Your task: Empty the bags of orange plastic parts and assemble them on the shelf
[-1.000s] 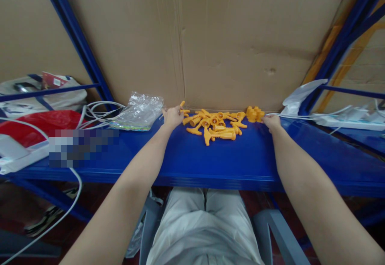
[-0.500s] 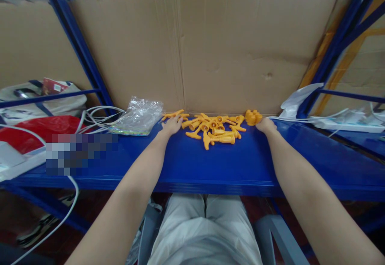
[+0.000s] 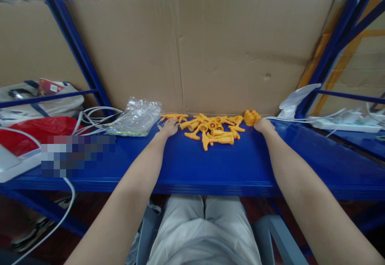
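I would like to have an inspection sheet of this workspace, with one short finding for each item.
Surface: blue table, glossy.
Job's things: yellow pieces, several T-handled, loosely heaped; orange cluster at the right end.
Clutter: clear plastic bag and red bag, both on the left side.
Hands: left hand beside the pieces, right hand at the cluster; grip unclear for both.
Cables: white cable hanging over the front edge at left; others on both sides.
Surroundings: cardboard behind, blue frame.

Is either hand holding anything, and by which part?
The right hand is at the orange cluster, right side; whether it grips cannot be told. The left hand appears empty.
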Tool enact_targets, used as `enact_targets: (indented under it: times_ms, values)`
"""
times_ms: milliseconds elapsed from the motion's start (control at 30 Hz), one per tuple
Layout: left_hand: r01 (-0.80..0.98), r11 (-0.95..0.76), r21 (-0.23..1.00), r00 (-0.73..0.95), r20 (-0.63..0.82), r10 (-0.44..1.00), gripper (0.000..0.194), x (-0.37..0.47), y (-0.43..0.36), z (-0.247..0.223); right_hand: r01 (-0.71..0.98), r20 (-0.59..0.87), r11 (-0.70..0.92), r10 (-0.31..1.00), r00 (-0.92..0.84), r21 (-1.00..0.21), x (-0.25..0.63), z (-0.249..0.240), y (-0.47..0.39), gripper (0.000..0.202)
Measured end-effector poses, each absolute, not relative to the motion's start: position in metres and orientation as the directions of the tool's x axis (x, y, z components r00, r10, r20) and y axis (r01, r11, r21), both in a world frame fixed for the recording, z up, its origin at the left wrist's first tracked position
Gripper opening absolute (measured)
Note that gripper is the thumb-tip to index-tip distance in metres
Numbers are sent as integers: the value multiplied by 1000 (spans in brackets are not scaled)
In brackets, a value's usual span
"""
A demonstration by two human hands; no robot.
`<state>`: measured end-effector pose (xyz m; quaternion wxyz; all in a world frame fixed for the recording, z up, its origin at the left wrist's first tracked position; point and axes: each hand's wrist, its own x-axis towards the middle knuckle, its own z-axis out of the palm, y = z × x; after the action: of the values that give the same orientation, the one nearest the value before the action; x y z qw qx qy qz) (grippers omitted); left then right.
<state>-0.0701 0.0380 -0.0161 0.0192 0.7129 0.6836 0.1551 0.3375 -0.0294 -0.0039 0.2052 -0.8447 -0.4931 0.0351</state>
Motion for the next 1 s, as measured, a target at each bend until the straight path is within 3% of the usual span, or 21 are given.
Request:
enact_targets:
  times_ms: [133,333,433,633,833,1000]
  values:
    - [968,-121,221,58,275,960,54,-72,41,-16,807,140,-467,829,542,-361,334,-2,-30,63]
    - [964,-221,147,146,401,904,49,-73,45,-11,818,239,-453,801,548,-355,327,4,-33,44]
    - [968,-227,106,176,359,917,50,-72,45,-12,829,303,-440,784,542,-347,320,9,-36,41]
    - [988,-136,79,116,215,970,56,-71,46,-17,934,376,-256,863,337,-250,300,13,-34,42]
    - [977,-172,127,139,231,963,60,-73,49,-19,973,358,-19,928,103,-232,287,4,-20,46]
    - [975,-169,141,136,218,966,59,-72,47,-18,990,324,10,945,38,-143,283,-2,-14,39]
